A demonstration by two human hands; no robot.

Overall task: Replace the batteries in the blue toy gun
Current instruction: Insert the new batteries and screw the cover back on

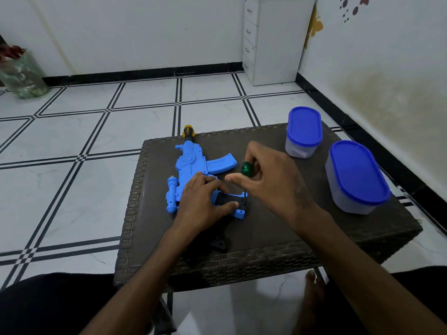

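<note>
- On the dark woven-edged table [278,240], which stands on a white tiled floor [72,141] crossed by black lines, the blue toy gun [193,165] lies flat with its yellow-and-black muzzle tip [189,132] pointing away from the person, just past the table's far edge.
- A blue scope [172,197] sits along the gun's left side, and the curved blue magazine [221,163] sticks out to the right.
- Two clear containers with blue lids stand at the table's right: the smaller one [303,132] farther back, the larger one [356,177] nearer, well apart from the gun.
- A small dark piece [219,244] lies on the table nearer the person than the gun; what it is cannot be told.
- Beyond the table, a white drawer cabinet [273,39] stands in the far corner, and a glass vase [23,73] sits at the far left of the floor.
- The left hand [200,204] lies flat over the gun's rear part, fingers spread and pressing down beside a dark rectangular opening [228,199]; it covers much of that section.
- The right hand [268,177] holds a screwdriver [247,169] upright by its green handle, fingertips curled loosely round the handle, thumb stretched out to the left.
- The thin shaft runs down to the gun's rear end beside the opening; the tip itself is too small to make out.
- No writing or brand can be read on the gun, the containers or the tool.
</note>
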